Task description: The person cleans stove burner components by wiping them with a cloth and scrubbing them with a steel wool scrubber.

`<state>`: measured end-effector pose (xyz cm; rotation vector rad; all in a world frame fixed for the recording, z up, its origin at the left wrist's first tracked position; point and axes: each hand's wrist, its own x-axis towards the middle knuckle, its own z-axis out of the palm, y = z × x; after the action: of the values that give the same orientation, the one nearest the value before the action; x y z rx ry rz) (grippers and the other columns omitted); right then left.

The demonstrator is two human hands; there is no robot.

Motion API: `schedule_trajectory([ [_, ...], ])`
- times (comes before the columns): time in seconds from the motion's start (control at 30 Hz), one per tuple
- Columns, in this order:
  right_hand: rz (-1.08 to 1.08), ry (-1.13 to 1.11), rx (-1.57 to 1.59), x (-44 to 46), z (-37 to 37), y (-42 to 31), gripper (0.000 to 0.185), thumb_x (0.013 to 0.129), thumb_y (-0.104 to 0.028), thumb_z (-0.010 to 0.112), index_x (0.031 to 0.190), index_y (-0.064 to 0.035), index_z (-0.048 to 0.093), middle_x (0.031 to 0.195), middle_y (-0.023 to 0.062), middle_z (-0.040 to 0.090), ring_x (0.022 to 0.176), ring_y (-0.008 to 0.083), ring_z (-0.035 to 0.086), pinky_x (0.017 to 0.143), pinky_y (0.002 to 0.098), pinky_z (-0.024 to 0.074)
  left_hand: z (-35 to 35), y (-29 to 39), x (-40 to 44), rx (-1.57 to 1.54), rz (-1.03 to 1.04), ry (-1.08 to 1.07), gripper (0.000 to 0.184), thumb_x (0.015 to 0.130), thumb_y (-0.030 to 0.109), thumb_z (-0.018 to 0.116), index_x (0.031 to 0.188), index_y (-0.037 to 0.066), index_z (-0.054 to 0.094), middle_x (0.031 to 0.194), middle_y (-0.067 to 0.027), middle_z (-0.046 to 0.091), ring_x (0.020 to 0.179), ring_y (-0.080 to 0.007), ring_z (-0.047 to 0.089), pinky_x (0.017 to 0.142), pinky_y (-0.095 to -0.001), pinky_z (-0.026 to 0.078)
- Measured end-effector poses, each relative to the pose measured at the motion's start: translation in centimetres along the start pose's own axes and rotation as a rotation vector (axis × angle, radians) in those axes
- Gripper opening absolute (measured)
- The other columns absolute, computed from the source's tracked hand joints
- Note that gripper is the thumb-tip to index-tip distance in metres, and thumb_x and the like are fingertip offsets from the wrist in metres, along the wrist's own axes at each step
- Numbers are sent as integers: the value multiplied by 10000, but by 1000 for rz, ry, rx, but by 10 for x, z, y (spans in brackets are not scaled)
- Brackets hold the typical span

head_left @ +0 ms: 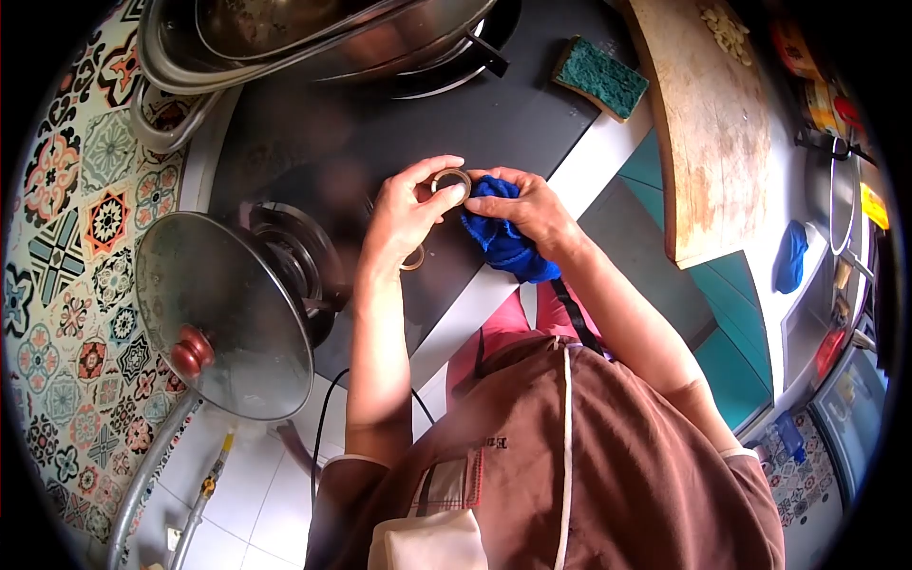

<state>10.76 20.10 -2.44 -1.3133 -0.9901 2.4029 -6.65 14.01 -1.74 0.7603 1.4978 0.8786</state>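
Above the black stovetop [380, 142], my left hand [404, 214] pinches a small brass-coloured ring [450, 179], which looks like a burner ring, between thumb and fingers. A crumpled blue cloth [508, 249] is bunched in my right hand [537, 211], whose fingertips meet the ring's right side. Partly hidden by my left wrist, another brass-coloured round piece [414, 256] lies on the stovetop. To the left is a burner [294, 252], partly covered by a tilted glass lid [223, 323] with a red knob.
Large metal pans [313, 57] stand on the far burner. A green scouring sponge [603, 76] rests near the stove's right edge, beside a wooden cutting board [708, 142] holding peeled garlic-like pieces [727, 36]. Another blue cloth [790, 256] lies farther right. A gas hose [157, 475] runs at lower left.
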Motion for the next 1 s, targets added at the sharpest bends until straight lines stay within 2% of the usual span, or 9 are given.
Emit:
schedule_trajectory([
  [0.13,-19,9,-34,0,2,0,326,763,-132,752,1057,-43,642,919,16,659,804,98,606,791,222,485,4,4,-1,23,-65,60,301,823,107,645,1120,66,622,845,-4,629,670,-48,548,569,-219,464],
  [0.33,4,24,-44,0,2,-1,332,757,-141,758,1055,-49,644,904,19,663,808,103,609,805,227,482,-2,0,-4,-34,29,-41,311,823,85,631,1133,64,613,878,-6,621,679,-50,535,575,-204,446],
  [0.53,-17,28,-69,2,1,1,337,756,-144,759,1056,-44,644,906,25,666,811,109,612,808,230,483,6,4,0,-29,-69,67,310,809,43,629,1118,31,607,873,-6,616,678,-39,522,607,-185,432],
  [0.63,-14,24,-73,2,1,1,336,757,-147,759,1056,-45,645,909,26,666,812,110,613,811,231,483,9,6,-4,-49,-21,85,299,808,41,632,1106,26,613,859,-6,617,687,-38,527,613,-187,433],
  [0.73,-12,29,-92,2,1,1,339,756,-151,760,1058,-48,645,911,26,666,813,110,612,813,233,483,3,3,-5,-66,16,13,276,812,52,639,1086,26,623,840,-8,622,692,-40,534,616,-187,433],
  [1.0,-16,22,-84,1,2,0,346,752,-152,764,1059,-48,645,911,21,664,809,105,604,809,228,478,10,8,-1,86,-58,132,230,871,148,605,1072,42,643,871,-21,629,677,-55,544,566,-202,441],
])
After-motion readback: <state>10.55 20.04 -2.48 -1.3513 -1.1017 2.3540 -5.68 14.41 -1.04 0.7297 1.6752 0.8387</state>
